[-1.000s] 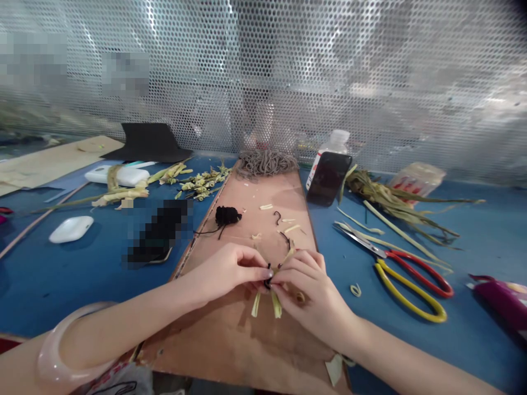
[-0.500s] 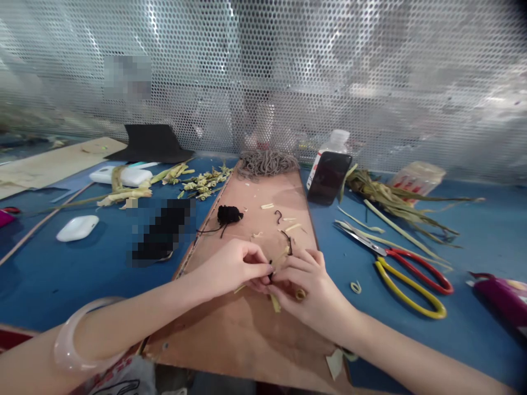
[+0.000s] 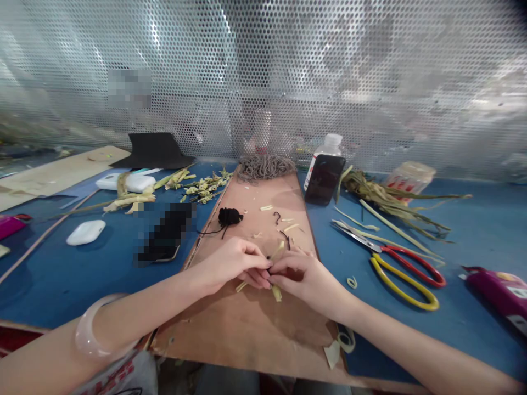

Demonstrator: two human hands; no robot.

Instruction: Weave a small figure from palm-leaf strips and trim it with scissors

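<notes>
My left hand point(image 3: 245, 266) and my right hand point(image 3: 302, 277) meet over the wooden board point(image 3: 230, 340). Both are closed, thumbs and fingertips pinching a small pale-yellow plant strip point(image 3: 277, 294) with a bit of black cord at it. The fingers hide most of that piece. Pale ends of it poke out above and below the fingertips. Beyond my left hand lies a bundle of black cord point(image 3: 229, 216) with a loose tail. Short black cord scraps point(image 3: 277, 218) and pale strip cuttings point(image 3: 290, 227) are scattered just past my right hand.
Scissors point(image 3: 382, 255) with red and yellow handles lie on the blue mat at right, near dried leaves point(image 3: 379, 197). A phone point(image 3: 325, 179) leans on a bottle point(image 3: 332, 144). Grey cord point(image 3: 267, 167) is heaped at the back. At left are a white case point(image 3: 86, 232) and small rolled pieces point(image 3: 206, 186).
My right hand has turned and its fingers have drawn together into a pinch at my left fingertips. The rolled piece seen by the right palm is now out of sight. The view has shifted slightly.
</notes>
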